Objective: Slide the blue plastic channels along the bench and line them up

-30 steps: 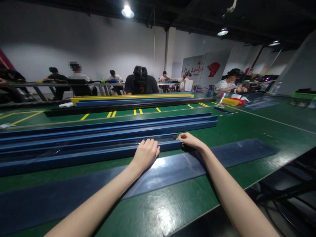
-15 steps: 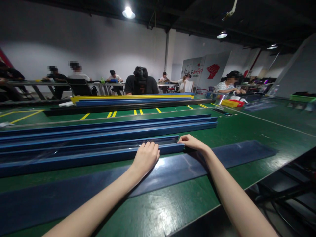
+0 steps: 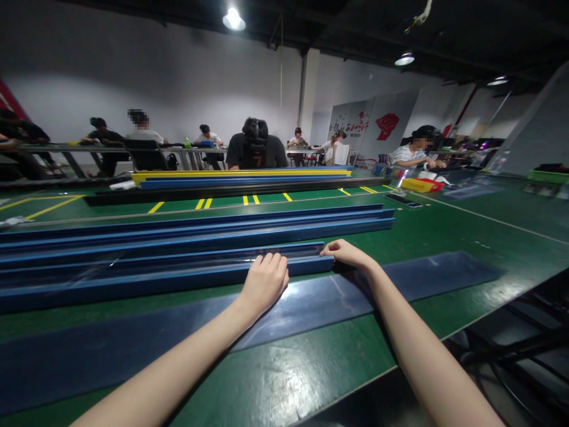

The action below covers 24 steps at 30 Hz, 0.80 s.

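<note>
Green workbench (image 3: 466,234) under dim hall lights: left hand (image 3: 265,280) curls its fingers tight over the near wall of the nearest blue channel (image 3: 169,279), right hand (image 3: 348,255) rests open-fingered at its right end, both arms outstretched, dark mat (image 3: 427,274) just beneath, longer channels (image 3: 267,228) behind.

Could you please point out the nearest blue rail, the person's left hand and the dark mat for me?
blue rail (image 3: 178,280): head view, on its near side wall.
left hand (image 3: 265,279): head view, on the back of the hand.
dark mat (image 3: 427,274): head view, on its bare right end.
</note>
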{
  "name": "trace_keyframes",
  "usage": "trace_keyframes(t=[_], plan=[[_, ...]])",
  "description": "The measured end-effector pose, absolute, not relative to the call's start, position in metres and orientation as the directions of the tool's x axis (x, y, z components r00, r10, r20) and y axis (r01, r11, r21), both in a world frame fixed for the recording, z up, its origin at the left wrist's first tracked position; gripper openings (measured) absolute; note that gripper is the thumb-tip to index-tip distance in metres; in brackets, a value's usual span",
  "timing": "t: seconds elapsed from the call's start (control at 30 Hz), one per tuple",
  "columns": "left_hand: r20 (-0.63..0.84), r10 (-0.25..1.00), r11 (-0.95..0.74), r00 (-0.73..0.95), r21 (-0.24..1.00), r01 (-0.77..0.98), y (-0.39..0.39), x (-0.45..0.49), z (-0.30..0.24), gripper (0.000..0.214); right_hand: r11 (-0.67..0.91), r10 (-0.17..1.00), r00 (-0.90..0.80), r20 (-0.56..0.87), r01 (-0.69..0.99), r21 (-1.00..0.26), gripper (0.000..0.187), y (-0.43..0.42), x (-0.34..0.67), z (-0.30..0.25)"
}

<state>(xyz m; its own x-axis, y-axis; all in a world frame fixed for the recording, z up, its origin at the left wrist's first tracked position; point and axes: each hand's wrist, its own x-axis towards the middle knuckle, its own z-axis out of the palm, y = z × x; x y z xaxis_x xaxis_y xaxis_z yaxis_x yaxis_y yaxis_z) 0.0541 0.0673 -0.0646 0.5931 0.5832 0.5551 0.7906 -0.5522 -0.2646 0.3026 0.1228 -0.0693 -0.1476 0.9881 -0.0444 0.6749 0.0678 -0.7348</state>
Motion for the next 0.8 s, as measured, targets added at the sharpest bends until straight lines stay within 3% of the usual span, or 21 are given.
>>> trace_keyframes(t=[0.8], plan=[[0.527, 0.611, -0.555, 0.590, -0.247, 0.795, 0.0682, 0.0544, -0.0650, 0.015, 0.007, 0.985, -0.128, -0.114, 0.692, -0.722, 0.024, 0.1210, 0.2987, -0.0640]])
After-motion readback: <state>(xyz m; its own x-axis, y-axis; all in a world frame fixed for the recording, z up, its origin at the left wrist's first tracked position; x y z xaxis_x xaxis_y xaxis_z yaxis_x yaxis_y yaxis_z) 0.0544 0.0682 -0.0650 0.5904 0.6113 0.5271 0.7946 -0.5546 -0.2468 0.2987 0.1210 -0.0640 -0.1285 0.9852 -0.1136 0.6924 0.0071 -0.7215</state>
